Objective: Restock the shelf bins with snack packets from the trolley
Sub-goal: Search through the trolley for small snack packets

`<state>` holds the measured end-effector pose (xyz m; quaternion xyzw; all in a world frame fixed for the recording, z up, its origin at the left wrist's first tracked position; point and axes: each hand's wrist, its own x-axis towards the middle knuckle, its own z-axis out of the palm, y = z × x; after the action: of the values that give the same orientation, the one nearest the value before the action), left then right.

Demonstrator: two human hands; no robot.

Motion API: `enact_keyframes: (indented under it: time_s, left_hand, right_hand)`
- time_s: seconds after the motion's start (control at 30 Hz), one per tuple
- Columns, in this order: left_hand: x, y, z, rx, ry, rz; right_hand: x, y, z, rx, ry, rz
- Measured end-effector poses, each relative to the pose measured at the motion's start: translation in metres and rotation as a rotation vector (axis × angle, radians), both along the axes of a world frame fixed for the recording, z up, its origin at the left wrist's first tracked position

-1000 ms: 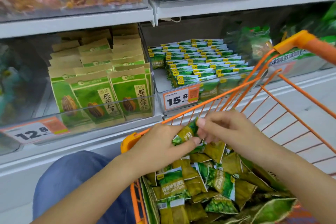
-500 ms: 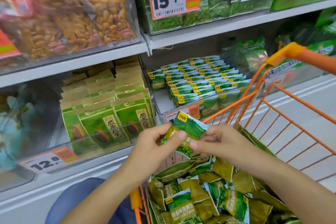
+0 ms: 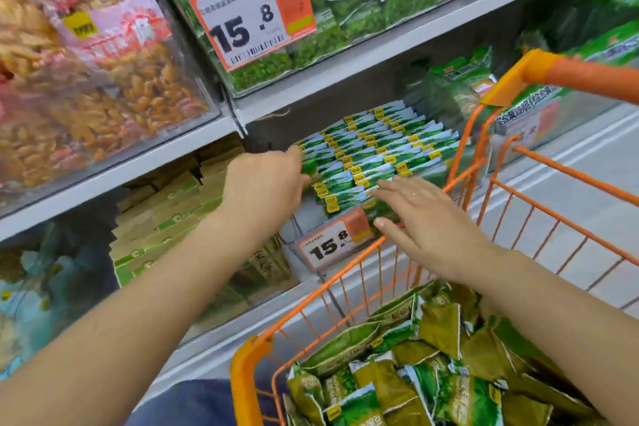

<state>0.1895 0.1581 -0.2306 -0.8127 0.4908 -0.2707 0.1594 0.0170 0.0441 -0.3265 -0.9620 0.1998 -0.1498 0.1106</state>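
A clear shelf bin (image 3: 294, 228) with a 15.8 price tag (image 3: 328, 245) holds several rows of green snack packets (image 3: 380, 149) standing upright. My left hand (image 3: 266, 183) reaches into the bin's left side and pinches a green snack packet (image 3: 307, 162) between fingertips and thumb, against the rows. My right hand (image 3: 425, 218) hovers over the bin's front with fingers straight, the tips at the front row of packets. Below, the orange trolley (image 3: 311, 287) holds a loose heap of green and olive snack packets (image 3: 380, 373).
The trolley's handle (image 3: 587, 76) rises at the right, close to the shelf. Tan and green boxes (image 3: 166, 218) fill the bin to the left. The upper shelf carries nut bags (image 3: 103, 90) and green pea bags (image 3: 345, 10) behind another 15.8 tag.
Both hands rose from the trolley to the shelf bin. The packet held between both hands went with my left hand into the bin's left side; my right hand let go and opened.
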Motion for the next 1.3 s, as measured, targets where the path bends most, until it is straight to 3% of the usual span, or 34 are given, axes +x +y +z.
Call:
enact_keyframes:
  time_s: [0.07, 0.17, 0.4, 0.77, 0.93, 1.1, 1.2, 1.3]
  left_hand:
    - [0.010, -0.024, -0.008, 0.091, -0.080, 0.022]
    - [0.033, -0.060, -0.026, 0.215, 0.189, 0.173]
    - [0.084, -0.105, -0.024, 0.164, 0.461, 0.378]
    - [0.110, -0.116, -0.066, 0.059, 0.435, 0.491]
    - [0.106, -0.114, -0.063, 0.147, 0.552, 0.529]
    - [0.074, -0.115, -0.042, 0.308, 0.255, 0.372]
    - [0.031, -0.099, -0.021, 0.407, 0.054, 0.217]
    - [-0.009, -0.053, -0.007, 0.288, -0.040, 0.028]
  right_hand:
    - [-0.002, -0.004, -0.005, 0.021, -0.028, 0.015]
    - [0.000, -0.002, -0.004, 0.039, -0.062, 0.000]
    - [0.004, -0.004, -0.018, -0.093, -0.184, -0.053]
    - [0.008, -0.006, -0.021, -0.082, -0.243, -0.047]
    - [0.010, -0.007, -0.021, -0.094, -0.241, -0.046]
    - [0.009, -0.007, -0.020, -0.103, -0.260, -0.021]
    - [0.005, -0.007, -0.014, -0.120, -0.384, 0.021]
    - [-0.002, 0.001, 0.000, -0.152, -0.557, 0.099]
